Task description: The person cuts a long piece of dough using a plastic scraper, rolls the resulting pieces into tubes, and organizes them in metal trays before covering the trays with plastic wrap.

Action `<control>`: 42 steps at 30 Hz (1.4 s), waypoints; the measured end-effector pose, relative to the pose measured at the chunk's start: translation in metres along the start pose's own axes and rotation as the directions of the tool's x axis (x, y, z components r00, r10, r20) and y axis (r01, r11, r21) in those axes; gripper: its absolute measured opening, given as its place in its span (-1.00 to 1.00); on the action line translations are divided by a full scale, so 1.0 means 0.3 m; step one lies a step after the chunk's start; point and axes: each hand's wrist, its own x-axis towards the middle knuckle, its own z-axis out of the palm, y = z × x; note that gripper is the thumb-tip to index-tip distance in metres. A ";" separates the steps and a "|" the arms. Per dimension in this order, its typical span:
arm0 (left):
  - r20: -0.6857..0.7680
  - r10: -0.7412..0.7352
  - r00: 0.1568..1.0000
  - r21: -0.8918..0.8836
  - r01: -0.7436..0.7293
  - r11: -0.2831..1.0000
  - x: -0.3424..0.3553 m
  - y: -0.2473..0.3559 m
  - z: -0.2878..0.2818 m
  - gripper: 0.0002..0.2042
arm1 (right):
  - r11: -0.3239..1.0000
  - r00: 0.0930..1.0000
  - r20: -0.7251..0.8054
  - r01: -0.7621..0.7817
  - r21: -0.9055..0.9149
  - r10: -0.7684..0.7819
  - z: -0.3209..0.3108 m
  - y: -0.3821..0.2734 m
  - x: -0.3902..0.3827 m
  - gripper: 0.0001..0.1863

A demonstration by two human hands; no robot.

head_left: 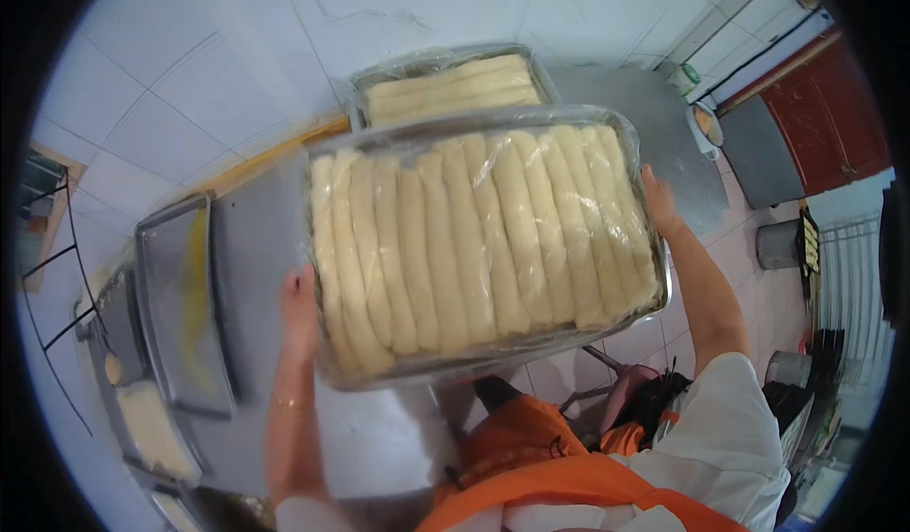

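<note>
A large metal tray (502, 366) is held up in front of me, tilted, between my two hands. Long pale dough rolls (474, 238) lie side by side across it under clear plastic film. My left hand (300, 300) is at the tray's left edge, with its fingers partly hidden by the rim. At the right edge, my right hand (661, 200) grips the tray, and its fingertips go out of sight behind it. Just beyond stands a second film-covered tray (357, 105) with more dough rolls (455, 89), partly covered by the held one.
A steel table (261, 238) runs along the tiled wall. On its left lies a shallow tray (223, 342) with a yellowish streak, near a pale slab (156, 428). To the right are a white tub (704, 129), a bucket (779, 246) and wire racks (848, 266).
</note>
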 end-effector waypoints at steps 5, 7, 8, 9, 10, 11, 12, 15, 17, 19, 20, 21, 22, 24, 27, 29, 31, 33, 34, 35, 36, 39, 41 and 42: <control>-0.082 -0.014 0.997 -0.045 0.010 0.999 0.229 0.132 0.138 -0.65 | 0.955 0.999 -0.035 -0.001 -0.298 -0.009 0.039 -0.015 0.304 -0.33; -0.042 -0.008 0.999 -0.004 0.008 1.000 0.335 0.135 0.163 -0.63 | 0.899 0.995 -0.036 0.064 -0.434 -0.088 0.027 0.011 0.429 -0.30; -0.024 0.005 1.000 0.013 -0.004 1.000 0.373 0.153 0.173 -0.62 | 0.877 0.992 -0.049 0.078 -0.474 -0.114 0.027 0.014 0.483 -0.29; -0.031 0.023 0.999 0.007 -0.023 1.000 0.390 0.160 0.188 -0.61 | 0.854 0.988 -0.062 0.090 -0.513 -0.141 0.024 0.024 0.520 -0.28; -0.046 0.040 0.998 0.003 -0.040 0.999 0.389 0.176 0.201 -0.60 | 0.842 0.988 -0.065 0.085 -0.533 -0.141 0.043 0.017 0.542 -0.28; -0.060 0.057 0.997 0.000 -0.057 0.998 0.384 0.191 0.215 -0.60 | 0.829 0.987 -0.071 0.079 -0.553 -0.141 0.061 0.010 0.560 -0.28; -0.075 0.067 0.995 0.068 -0.062 0.996 0.384 0.192 0.228 -0.59 | 0.816 0.987 -0.077 0.072 -0.574 -0.141 0.072 0.002 0.574 -0.28; -0.113 0.107 0.988 0.245 -0.076 0.967 0.392 0.172 0.216 -0.58 | 0.779 0.990 -0.011 0.105 -0.619 -0.142 0.068 -0.020 0.599 -0.34; -0.101 0.125 0.987 0.293 -0.090 0.952 0.401 0.169 0.227 -0.58 | 0.757 0.991 -0.069 0.045 -0.651 -0.118 0.072 -0.046 0.608 -0.49; -0.091 0.120 0.989 0.256 -0.094 0.962 0.395 0.163 0.220 -0.57 | 0.746 0.951 -0.111 0.151 -0.649 -0.289 0.076 -0.110 0.613 -0.62; -0.091 0.116 0.989 0.268 -0.088 0.959 0.398 0.159 0.212 -0.56 | 0.719 0.876 -0.125 0.293 -0.630 -0.466 0.097 -0.195 0.613 -0.68; -0.087 0.106 0.991 0.281 -0.077 0.956 0.395 0.152 0.206 -0.55 | 0.666 0.773 -0.139 0.424 -0.613 -0.620 0.133 -0.282 0.596 -0.72; -0.107 0.157 0.982 0.339 -0.112 0.934 0.383 0.160 0.209 -0.54 | 0.738 0.791 -0.068 0.531 -0.416 -0.608 0.193 -0.374 0.566 -0.71; -0.126 0.260 0.957 0.447 -0.180 0.876 0.375 0.200 0.243 -0.51 | 0.640 0.671 0.134 0.738 -0.214 -0.729 0.369 -0.509 0.524 -0.64; -0.131 0.165 0.978 0.407 -0.099 0.908 0.382 0.183 0.236 -0.46 | 0.454 0.469 0.352 0.882 -0.128 -0.810 0.708 -0.703 0.420 -0.53; -0.086 0.158 0.984 0.451 -0.103 0.887 0.404 0.227 0.267 -0.45 | 0.321 0.438 0.392 0.888 -0.331 -0.809 0.880 -0.675 0.405 -0.55; -0.099 0.194 0.976 0.542 -0.111 0.833 0.407 0.211 0.236 -0.45 | 0.424 0.577 0.374 0.804 -0.418 -0.726 0.977 -0.727 0.327 -0.52; -0.152 0.196 0.969 0.629 -0.059 0.775 0.397 0.201 0.214 -0.54 | 0.485 0.633 0.358 0.765 -0.423 -0.687 0.988 -0.771 0.253 -0.52; -0.195 0.192 0.962 0.667 -0.013 0.745 0.376 0.192 0.187 -0.58 | 0.497 0.617 0.366 0.783 -0.373 -0.697 0.951 -0.811 0.186 -0.53; -0.186 0.458 0.869 0.725 -0.194 0.661 0.324 0.227 0.179 -0.63 | 0.513 0.612 0.363 0.789 -0.338 -0.703 0.884 -0.834 0.122 -0.54; -0.134 0.695 0.707 0.770 -0.367 0.522 0.250 0.295 0.199 -0.67 | 0.580 0.602 0.502 0.784 -0.221 -0.622 0.795 -0.824 0.063 -0.59; 0.139 0.792 0.595 0.645 -0.661 0.383 0.035 0.344 0.174 -0.82 | 0.649 0.460 0.597 0.748 0.138 -0.657 0.613 -0.747 -0.241 -0.74; 0.337 0.580 0.742 0.382 -0.671 0.636 -0.070 0.264 0.157 -0.85 | 0.616 0.377 0.637 0.762 0.198 -0.672 0.578 -0.708 -0.381 -0.76; 0.355 0.612 0.707 0.461 -0.702 0.543 -0.107 0.241 0.153 -0.84 | 0.586 0.386 0.626 0.798 0.141 -0.677 0.580 -0.686 -0.425 -0.74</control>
